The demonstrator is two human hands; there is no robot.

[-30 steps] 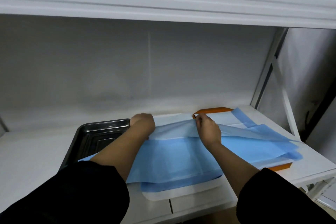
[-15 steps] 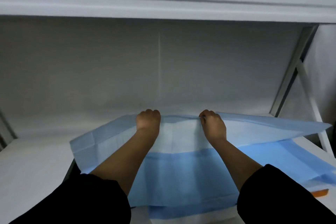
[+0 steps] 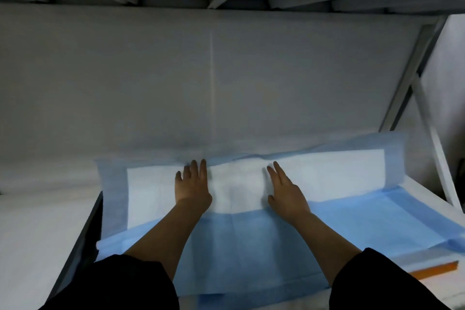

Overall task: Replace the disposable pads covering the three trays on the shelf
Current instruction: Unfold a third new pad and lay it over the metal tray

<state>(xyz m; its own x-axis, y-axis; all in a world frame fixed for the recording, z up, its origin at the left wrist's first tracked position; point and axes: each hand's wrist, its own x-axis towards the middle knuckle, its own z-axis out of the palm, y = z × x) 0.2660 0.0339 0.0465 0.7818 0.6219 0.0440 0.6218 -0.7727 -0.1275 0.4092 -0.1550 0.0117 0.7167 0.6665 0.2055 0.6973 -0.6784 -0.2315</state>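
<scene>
blue-white pad seemingly half unfolded

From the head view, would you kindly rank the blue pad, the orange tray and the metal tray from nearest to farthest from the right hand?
1. Blue pad: directly under the right hand, which lies flat on its white face.
2. Orange tray: lower right, only a corner showing from under the pad.
3. Metal tray: far left, beyond the left hand, its dark edge showing beside the pad.

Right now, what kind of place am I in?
Probably a clinic or lab storage spot, though that is a guess. Both hands, left hand and right hand, press a blue and white disposable pad flat on a white metal shelf, beside a dark metal tray and an orange tray.
</scene>
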